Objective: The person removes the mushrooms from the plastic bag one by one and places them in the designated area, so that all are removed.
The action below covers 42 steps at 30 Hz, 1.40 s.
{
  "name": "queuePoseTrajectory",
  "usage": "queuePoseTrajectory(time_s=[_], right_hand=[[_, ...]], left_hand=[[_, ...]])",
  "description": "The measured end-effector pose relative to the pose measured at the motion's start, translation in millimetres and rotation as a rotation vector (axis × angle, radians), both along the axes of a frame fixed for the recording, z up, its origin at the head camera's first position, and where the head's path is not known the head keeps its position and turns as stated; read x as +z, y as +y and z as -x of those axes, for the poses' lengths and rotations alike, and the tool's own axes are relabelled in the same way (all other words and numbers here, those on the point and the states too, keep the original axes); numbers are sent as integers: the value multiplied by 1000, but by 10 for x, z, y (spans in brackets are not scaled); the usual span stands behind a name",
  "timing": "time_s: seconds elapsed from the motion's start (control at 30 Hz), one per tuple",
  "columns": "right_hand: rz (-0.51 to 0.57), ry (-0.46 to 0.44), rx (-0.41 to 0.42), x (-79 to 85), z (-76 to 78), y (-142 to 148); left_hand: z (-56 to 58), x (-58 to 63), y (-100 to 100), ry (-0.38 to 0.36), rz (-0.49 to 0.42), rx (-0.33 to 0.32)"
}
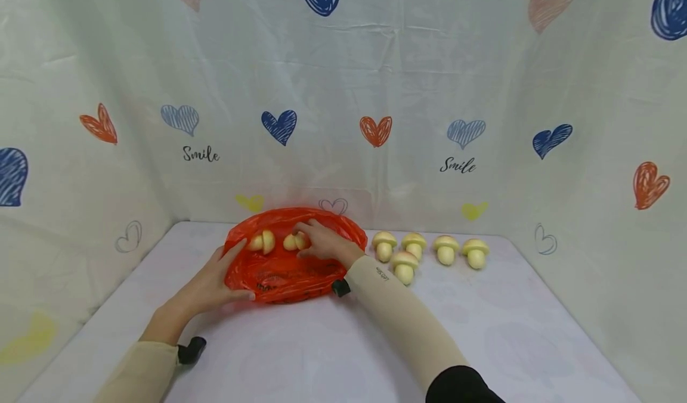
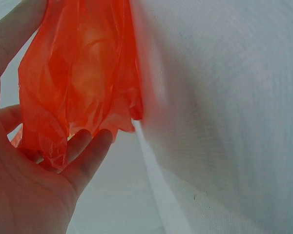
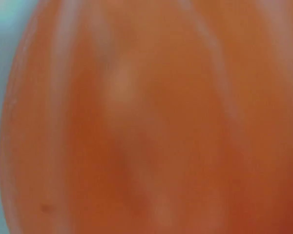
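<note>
A red plastic bag (image 1: 300,275) lies spread with its mouth up near the back of the table. Its left side is held by my left hand (image 1: 214,278), fingers at the rim and thumb at the front edge. In the left wrist view, fingers (image 2: 90,161) curl behind the thin plastic (image 2: 88,63). My right hand (image 1: 324,242) reaches inside the bag, with thumb and fingers around a pale yellow mushroom (image 1: 290,242). Another mushroom (image 1: 262,242) lies to its left in the bag. Blurred red plastic (image 3: 146,117) fills the right wrist view, hiding the fingers there.
To the right of the bag stand several more mushrooms (image 1: 446,250), caps up, with one mushroom (image 1: 405,267) nearer the front. They share the white-covered table (image 1: 515,331). A white curtain (image 1: 413,81) printed with hearts closes off the back and sides.
</note>
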State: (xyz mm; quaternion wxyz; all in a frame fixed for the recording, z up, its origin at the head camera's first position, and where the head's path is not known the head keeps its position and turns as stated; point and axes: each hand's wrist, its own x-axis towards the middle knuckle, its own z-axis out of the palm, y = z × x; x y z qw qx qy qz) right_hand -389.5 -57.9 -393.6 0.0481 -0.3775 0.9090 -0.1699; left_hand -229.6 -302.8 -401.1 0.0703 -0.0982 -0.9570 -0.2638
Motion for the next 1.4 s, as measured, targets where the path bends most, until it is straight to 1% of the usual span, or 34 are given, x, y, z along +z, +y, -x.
queuePoseTrajectory(time_s=[0.13, 0.27, 0.47, 0.6, 0.83, 0.97, 1.13, 1.27, 1.4], right_hand=[[-5, 10, 10, -36, -10, -21], [-11, 44, 10, -69, -17, -40], [-1, 76, 8, -49, -41, -53], [9, 71, 33, -47, -51, -31], [47, 11, 88, -44, -32, 55], [45, 1, 95, -37, -24, 92], [36, 20, 84, -47, -21, 93], [25, 55, 64, -54, -21, 74], [26, 86, 71, -44, -14, 73]], left_hand=[[-5, -11, -9, 1, -9, -7], [-4, -23, -6, 6, -13, -14], [-1, -20, 1, 7, -14, -10], [-5, -17, 2, 2, -11, -5], [-3, -19, 8, 3, 0, -2], [-3, -17, -5, 11, 0, -6], [-4, -18, -19, 18, 1, -7], [-6, -17, -18, 16, -3, -7], [-6, -10, -15, 14, -4, -7]])
